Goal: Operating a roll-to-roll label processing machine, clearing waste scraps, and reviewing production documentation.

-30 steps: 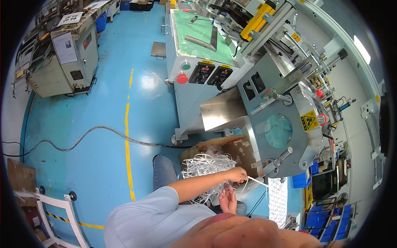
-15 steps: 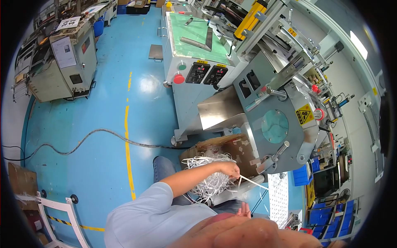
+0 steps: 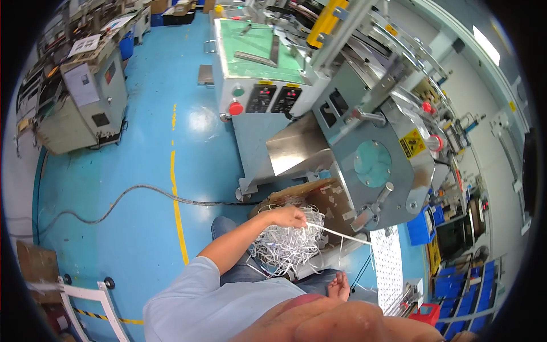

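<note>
My left hand is closed in a pinch on the end of a narrow white strip. The strip runs taut to the right, to the edge of a white printed sheet hanging beside the machine. Beneath that hand lies a big tangled heap of white strips, piled in an open cardboard box. Close to my lap, my right hand shows only in part. Its fingers are loosely extended, with nothing seen in them.
A grey machine with rollers and levers stands ahead to the right, a metal chute on its side. Its green-topped cabinet is farther off. A cable crosses the blue floor. Blue bins stand at right, a white frame at lower left.
My left hand has moved left and slightly up over the heap, drawing the strip longer. The right hand has shifted slightly and shows more. The whole view has shifted slightly.
</note>
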### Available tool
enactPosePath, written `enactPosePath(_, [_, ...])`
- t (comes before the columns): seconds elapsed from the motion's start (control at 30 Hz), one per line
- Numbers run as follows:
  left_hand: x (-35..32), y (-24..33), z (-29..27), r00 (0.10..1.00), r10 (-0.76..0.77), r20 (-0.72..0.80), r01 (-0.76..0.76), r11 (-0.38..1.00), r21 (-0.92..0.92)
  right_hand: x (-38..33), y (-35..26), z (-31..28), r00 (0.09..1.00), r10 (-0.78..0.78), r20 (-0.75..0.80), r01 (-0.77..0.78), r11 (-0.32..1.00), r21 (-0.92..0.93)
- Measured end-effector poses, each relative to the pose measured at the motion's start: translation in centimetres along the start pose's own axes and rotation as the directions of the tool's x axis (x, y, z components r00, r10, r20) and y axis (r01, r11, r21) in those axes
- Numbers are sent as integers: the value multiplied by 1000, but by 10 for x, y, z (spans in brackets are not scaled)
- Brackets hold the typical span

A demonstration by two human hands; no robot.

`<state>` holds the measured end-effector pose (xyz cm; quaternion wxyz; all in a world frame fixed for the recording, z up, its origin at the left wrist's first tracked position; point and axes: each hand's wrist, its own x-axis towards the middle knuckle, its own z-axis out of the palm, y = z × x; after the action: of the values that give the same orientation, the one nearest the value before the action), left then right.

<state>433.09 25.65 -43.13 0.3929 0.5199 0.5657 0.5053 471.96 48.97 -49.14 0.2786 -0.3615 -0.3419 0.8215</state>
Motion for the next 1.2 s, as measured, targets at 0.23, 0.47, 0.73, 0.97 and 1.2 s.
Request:
enactPosePath(0.23, [39,-33,13,984,1,-176,-3,1000,-13,26,-36,-21,998,-28,64,29,999,-19])
enactPosePath(0.47, [91,-30,19,956,-245,-159,185,929,-320,78,-61,-66,973,-18,-229,13,1000,-23])
enactPosePath(0.73, [108,-27,38,948,-283,-143,235,930,-283,93,-72,-104,958,15,-286,-33,998,-57])
enactPosePath(0.97, [115,-22,48,935,-305,-181,228,907,-354,103,-82,-116,956,48,-291,-67,996,-57])
enactPosePath(1.2, [121,-22,54,916,-321,-241,223,907,-358,121,-91,-116,961,60,-269,-78,995,-57])
